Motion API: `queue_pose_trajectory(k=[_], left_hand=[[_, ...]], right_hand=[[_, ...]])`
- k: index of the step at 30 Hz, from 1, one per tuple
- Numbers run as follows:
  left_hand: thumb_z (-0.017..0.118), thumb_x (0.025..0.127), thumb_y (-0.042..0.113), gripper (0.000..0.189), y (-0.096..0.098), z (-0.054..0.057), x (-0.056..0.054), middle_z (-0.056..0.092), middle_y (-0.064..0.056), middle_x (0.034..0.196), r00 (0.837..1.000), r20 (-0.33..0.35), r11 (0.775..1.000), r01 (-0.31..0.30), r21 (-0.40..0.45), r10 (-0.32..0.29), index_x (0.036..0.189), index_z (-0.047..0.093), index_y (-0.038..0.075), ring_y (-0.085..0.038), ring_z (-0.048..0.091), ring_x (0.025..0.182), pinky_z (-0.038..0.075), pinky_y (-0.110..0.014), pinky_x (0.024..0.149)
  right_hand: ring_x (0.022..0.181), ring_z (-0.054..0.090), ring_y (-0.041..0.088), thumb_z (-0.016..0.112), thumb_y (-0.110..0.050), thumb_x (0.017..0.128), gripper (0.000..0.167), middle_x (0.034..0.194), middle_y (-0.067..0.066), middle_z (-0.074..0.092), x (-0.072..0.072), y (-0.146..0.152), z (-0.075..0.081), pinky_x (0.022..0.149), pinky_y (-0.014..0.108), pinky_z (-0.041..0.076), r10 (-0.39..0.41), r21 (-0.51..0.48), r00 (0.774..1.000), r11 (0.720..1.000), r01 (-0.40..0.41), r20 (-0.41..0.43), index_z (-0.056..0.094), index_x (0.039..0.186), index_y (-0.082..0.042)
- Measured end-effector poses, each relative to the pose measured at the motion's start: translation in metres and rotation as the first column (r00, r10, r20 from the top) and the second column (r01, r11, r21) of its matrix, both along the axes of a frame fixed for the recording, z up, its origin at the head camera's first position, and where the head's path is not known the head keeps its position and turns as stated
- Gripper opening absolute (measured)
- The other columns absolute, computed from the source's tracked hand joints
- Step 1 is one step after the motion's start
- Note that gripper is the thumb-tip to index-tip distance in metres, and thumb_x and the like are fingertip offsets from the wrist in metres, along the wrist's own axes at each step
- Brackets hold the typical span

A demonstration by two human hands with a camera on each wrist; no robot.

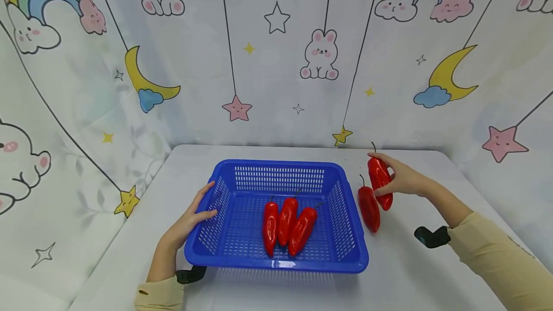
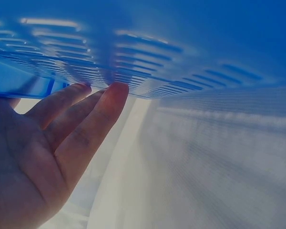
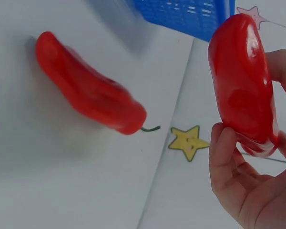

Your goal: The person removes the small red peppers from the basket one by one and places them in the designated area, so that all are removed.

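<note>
A blue plastic basket (image 1: 276, 267) appears tilted toward me. My left hand (image 1: 186, 224) grips its left rim, thumb over the edge; in the left wrist view, the fingers (image 2: 93, 129) press the slotted outside. Inside the basket lie three glossy red chili peppers: a left one (image 1: 270, 228), a middle one (image 1: 287, 222) and a right one (image 1: 303, 231). My right hand (image 1: 403, 179) holds another red pepper (image 3: 243, 86) between thumb and fingers, above the table. Just beside it, a further red pepper (image 3: 88, 88) with a green stem rests on the table.
The white table (image 1: 414, 272) extends around the basket, with its far edge against a cloth backdrop (image 1: 276, 95) printed with rabbits, stars, moons and rainbows. Dark bands (image 1: 432, 237) sit at both wrists, below the beige sleeves (image 1: 497, 253).
</note>
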State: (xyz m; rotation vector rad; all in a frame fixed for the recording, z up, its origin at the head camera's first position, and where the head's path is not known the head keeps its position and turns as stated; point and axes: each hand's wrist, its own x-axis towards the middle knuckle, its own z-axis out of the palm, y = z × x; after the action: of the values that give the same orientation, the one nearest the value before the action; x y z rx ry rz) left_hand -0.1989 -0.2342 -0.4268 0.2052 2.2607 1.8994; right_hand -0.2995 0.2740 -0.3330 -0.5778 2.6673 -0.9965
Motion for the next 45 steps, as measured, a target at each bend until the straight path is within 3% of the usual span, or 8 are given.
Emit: queue_pose_trajectory(k=[12, 28, 32, 40, 45], left_hand=[[0.050, 0.090, 0.021, 0.071, 0.000, 0.000, -0.001, 0.001, -0.016, 0.149, 1.000, 0.000, 1.000, 0.008, 0.023, -0.008, 0.146, 0.007, 0.033, -0.050, 0.028, 0.123, 0.048, -0.050, 0.078], [0.049, 0.090, 0.020, 0.071, -0.001, 0.001, 0.000, 0.000, -0.017, 0.149, 1.000, -0.005, 0.999, 0.024, 0.042, -0.023, 0.146, 0.006, 0.032, -0.050, 0.027, 0.123, 0.049, -0.049, 0.077], [0.049, 0.090, 0.020, 0.070, -0.001, 0.001, 0.001, 0.001, -0.016, 0.149, 1.000, 0.001, 0.999, 0.020, 0.039, -0.020, 0.146, 0.007, 0.032, -0.050, 0.028, 0.123, 0.048, -0.049, 0.078], [0.049, 0.090, 0.020, 0.071, -0.001, 0.001, 0.001, 0.001, -0.016, 0.149, 1.000, 0.003, 0.999, 0.015, 0.040, -0.015, 0.146, 0.007, 0.032, -0.051, 0.028, 0.122, 0.049, -0.050, 0.076], [0.049, 0.090, 0.021, 0.071, -0.001, 0.002, 0.002, 0.001, -0.016, 0.149, 1.000, 0.004, 0.999, 0.015, 0.041, -0.015, 0.146, 0.007, 0.032, -0.051, 0.029, 0.122, 0.049, -0.049, 0.076]], right_hand=[[0.110, 0.038, 0.052, 0.082, -0.016, 0.063, 0.104, 0.126, 0.034, 0.032, -0.011, 0.018, -0.024, 0.069, 0.044, 0.052, -0.016, 0.041, 0.999, 0.999, 0.014, 0.051, 0.017, 0.143, -0.003], [0.106, 0.043, 0.052, 0.081, -0.019, 0.065, 0.099, 0.122, 0.038, 0.034, -0.016, 0.028, -0.061, 0.068, 0.043, 0.053, -0.089, 0.133, 0.991, 0.988, 0.075, 0.104, 0.020, 0.141, 0.001], [0.104, 0.044, 0.051, 0.081, -0.018, 0.065, 0.098, 0.120, 0.038, 0.035, -0.016, 0.028, -0.065, 0.068, 0.043, 0.053, -0.094, 0.137, 0.990, 0.987, 0.079, 0.104, 0.020, 0.140, 0.002], [0.108, 0.041, 0.052, 0.081, -0.019, 0.065, 0.100, 0.122, 0.039, 0.032, -0.015, 0.027, -0.068, 0.069, 0.042, 0.053, -0.113, 0.145, 0.976, 0.986, 0.086, 0.186, 0.019, 0.140, 0.002], [0.103, 0.047, 0.047, 0.081, -0.020, 0.066, 0.100, 0.118, 0.037, 0.036, -0.016, 0.027, -0.072, 0.068, 0.040, 0.053, -0.123, 0.147, 0.970, 0.985, 0.093, 0.210, 0.018, 0.141, 0.001]])
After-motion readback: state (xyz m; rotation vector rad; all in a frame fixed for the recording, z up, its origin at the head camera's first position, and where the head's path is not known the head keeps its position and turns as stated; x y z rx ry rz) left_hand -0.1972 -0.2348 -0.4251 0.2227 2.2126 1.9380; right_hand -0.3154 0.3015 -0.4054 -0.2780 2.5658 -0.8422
